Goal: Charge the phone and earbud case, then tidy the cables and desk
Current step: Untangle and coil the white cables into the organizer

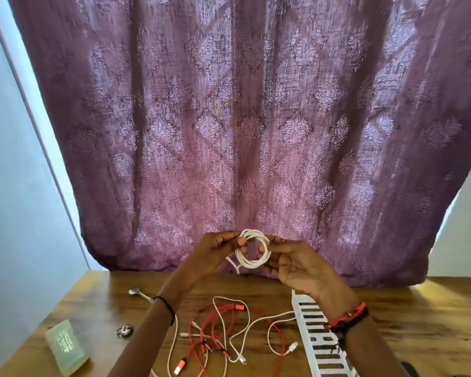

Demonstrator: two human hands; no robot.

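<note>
The coiled white cable is wound into a small ring of several turns. The ring stands roughly upright with its open face toward the camera, so it has no clear long axis. A loose tail drops from its lower left edge.

Below it is a wooden desk with a dark, glossy grain. A purple patterned curtain hangs behind the desk, with pale blue wall to either side.

The red cable sprawls on the desk in a tangle with white charging cables. The coil is held in the air well above and behind this tangle. A slotted white cable duct lies just right of the tangle, running toward the camera. A metal spoon lies to the left of the tangle, a small metal ring nearer on that side, and a pale green packet further left.

The left hand pinches the coil's left side between thumb and fingertips. The right hand has its fingers curled round the right side, so the ring sits between both hands.
</note>
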